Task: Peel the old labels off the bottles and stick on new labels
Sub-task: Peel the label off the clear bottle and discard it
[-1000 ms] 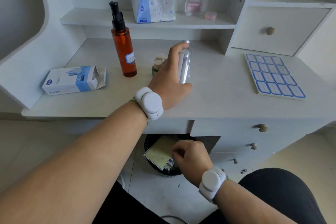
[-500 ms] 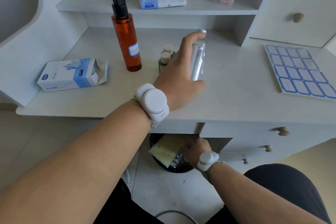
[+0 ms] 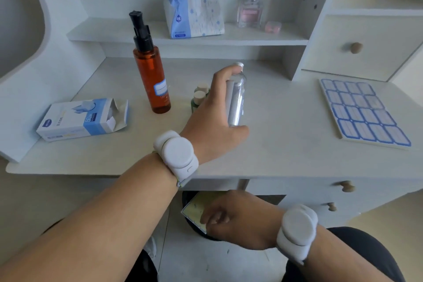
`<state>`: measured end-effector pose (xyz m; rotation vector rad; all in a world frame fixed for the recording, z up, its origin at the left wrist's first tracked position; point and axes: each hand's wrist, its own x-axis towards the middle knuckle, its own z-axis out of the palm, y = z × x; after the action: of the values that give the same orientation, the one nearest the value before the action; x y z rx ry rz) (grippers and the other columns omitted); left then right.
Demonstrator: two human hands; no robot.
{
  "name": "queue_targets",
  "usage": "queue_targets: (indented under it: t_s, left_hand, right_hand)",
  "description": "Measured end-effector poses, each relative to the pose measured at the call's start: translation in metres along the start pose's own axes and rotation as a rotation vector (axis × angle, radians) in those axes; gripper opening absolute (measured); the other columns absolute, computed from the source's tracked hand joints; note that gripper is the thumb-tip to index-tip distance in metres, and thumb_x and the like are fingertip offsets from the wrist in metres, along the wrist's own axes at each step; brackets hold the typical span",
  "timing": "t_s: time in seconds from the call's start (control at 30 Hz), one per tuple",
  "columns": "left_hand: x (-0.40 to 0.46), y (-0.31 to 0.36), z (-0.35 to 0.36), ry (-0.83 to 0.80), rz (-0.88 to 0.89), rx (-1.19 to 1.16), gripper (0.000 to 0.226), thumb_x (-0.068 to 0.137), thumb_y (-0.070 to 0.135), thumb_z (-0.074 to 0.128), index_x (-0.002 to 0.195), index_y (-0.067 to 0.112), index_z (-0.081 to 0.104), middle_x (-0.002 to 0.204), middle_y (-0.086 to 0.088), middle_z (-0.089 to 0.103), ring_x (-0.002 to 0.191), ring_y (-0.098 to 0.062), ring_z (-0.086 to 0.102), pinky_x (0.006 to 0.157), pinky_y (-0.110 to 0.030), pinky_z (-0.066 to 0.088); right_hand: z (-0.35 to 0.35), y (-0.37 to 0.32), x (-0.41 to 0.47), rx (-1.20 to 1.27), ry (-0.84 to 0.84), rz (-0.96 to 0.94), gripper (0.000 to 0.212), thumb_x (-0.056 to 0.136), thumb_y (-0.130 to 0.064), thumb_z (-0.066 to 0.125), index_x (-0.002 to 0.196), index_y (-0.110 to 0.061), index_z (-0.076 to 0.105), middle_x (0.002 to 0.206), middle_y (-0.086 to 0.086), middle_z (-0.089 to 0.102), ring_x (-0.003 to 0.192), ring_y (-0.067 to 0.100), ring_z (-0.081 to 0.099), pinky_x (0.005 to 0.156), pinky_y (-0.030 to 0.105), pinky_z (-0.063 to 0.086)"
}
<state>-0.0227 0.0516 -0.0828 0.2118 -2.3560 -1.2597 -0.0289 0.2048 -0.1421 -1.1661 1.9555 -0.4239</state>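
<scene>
Left hand (image 3: 212,126) grips clear bottle (image 3: 235,98), upright on desk (image 3: 286,144) mid-surface; silvery, see-through, pale cap, no label visible. Right hand (image 3: 238,220) below desk edge, fingers loosely curled, holding nothing seen. Blue-bordered label sheet (image 3: 364,112) lies flat at right.
</scene>
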Motion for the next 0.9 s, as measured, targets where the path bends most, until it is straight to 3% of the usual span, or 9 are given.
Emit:
queue_targets:
  t_s: [0.1, 0.2, 0.3, 0.4, 0.47, 0.57, 0.67, 0.8, 0.9]
  left_hand:
    - [0.000, 0.001, -0.001, 0.016, -0.014, -0.021, 0.093, 0.077, 0.000, 0.072, 0.146, 0.043, 0.027, 0.100, 0.010, 0.049, 0.067, -0.005, 0.056, 0.060, -0.016, 0.048]
    - [-0.001, 0.002, -0.001, 0.012, -0.006, -0.010, 0.092, 0.081, 0.008, 0.076, 0.144, 0.050, 0.025, 0.111, 0.008, 0.054, 0.082, -0.013, 0.066, 0.074, -0.027, 0.057]
    - [0.000, 0.003, -0.001, 0.023, -0.024, -0.006, 0.092, 0.081, 0.013, 0.080, 0.143, 0.052, 0.026, 0.113, 0.011, 0.056, 0.090, -0.008, 0.062, 0.077, -0.021, 0.055]
    - [0.000, 0.001, -0.001, 0.020, -0.055, -0.167, 0.093, 0.074, 0.022, 0.088, 0.142, 0.050, 0.031, 0.106, 0.002, 0.069, 0.093, -0.016, 0.070, 0.086, -0.034, 0.060]
    - [0.002, -0.001, -0.002, 0.002, -0.042, -0.212, 0.091, 0.071, 0.034, 0.088, 0.140, 0.048, 0.032, 0.102, 0.002, 0.073, 0.093, -0.017, 0.072, 0.086, -0.035, 0.060]
    - [0.002, 0.000, -0.004, -0.025, -0.049, -0.227, 0.089, 0.077, 0.024, 0.087, 0.143, 0.044, 0.030, 0.101, 0.004, 0.075, 0.097, -0.016, 0.073, 0.089, -0.037, 0.058]
    - [0.004, -0.003, -0.004, -0.055, -0.022, -0.247, 0.093, 0.074, 0.038, 0.079, 0.149, 0.042, 0.023, 0.104, 0.000, 0.073, 0.098, -0.019, 0.071, 0.093, -0.040, 0.056]
    - [0.006, -0.009, -0.004, -0.072, -0.019, -0.225, 0.097, 0.077, 0.053, 0.072, 0.154, 0.046, 0.013, 0.126, -0.017, 0.058, 0.110, -0.027, 0.060, 0.102, -0.049, 0.051]
    - [0.005, -0.010, -0.005, -0.066, -0.008, -0.196, 0.097, 0.079, 0.056, 0.066, 0.158, 0.042, 0.011, 0.134, -0.004, 0.056, 0.113, -0.012, 0.061, 0.101, -0.028, 0.049]
  right_hand:
    - [-0.033, -0.023, -0.024, 0.070, -0.054, -0.054, 0.026, 0.091, -0.038, 0.060, 0.117, -0.037, 0.067, 0.102, -0.018, 0.074, 0.096, 0.008, 0.071, 0.092, 0.029, 0.057]
    - [-0.061, -0.037, -0.051, 0.105, -0.144, -0.125, 0.026, 0.095, -0.032, 0.066, 0.121, -0.033, 0.066, 0.097, -0.018, 0.073, 0.091, 0.009, 0.069, 0.088, 0.028, 0.056]
    - [-0.083, -0.039, -0.068, 0.258, -0.129, -0.250, 0.024, 0.098, -0.017, 0.067, 0.121, -0.022, 0.068, 0.106, 0.001, 0.077, 0.098, 0.027, 0.072, 0.095, 0.043, 0.058]
    - [-0.104, -0.029, -0.064, 0.474, 0.162, -0.312, 0.016, 0.097, 0.000, 0.064, 0.110, -0.005, 0.072, 0.093, 0.017, 0.076, 0.078, 0.025, 0.071, 0.074, 0.036, 0.058]
    - [-0.117, -0.020, -0.052, 0.585, 0.489, -0.288, 0.014, 0.094, 0.005, 0.063, 0.094, -0.002, 0.074, 0.077, 0.017, 0.073, 0.064, 0.022, 0.064, 0.064, 0.036, 0.052]
    - [-0.122, -0.012, -0.029, 0.724, 0.820, -0.248, 0.017, 0.089, 0.008, 0.058, 0.082, -0.001, 0.071, 0.063, 0.010, 0.067, 0.057, 0.020, 0.056, 0.059, 0.037, 0.047]
    - [-0.116, -0.013, -0.010, 0.839, 0.883, -0.256, 0.018, 0.089, 0.009, 0.056, 0.088, -0.003, 0.069, 0.063, 0.005, 0.067, 0.057, 0.020, 0.057, 0.055, 0.034, 0.048]
    - [-0.108, -0.011, -0.002, 0.899, 0.828, -0.319, 0.024, 0.092, 0.011, 0.055, 0.105, -0.004, 0.068, 0.071, 0.014, 0.064, 0.059, 0.025, 0.060, 0.059, 0.036, 0.055]
    - [-0.106, -0.009, -0.002, 0.859, 0.820, -0.333, 0.030, 0.092, 0.012, 0.056, 0.112, -0.008, 0.068, 0.080, 0.014, 0.066, 0.064, 0.023, 0.066, 0.065, 0.039, 0.062]
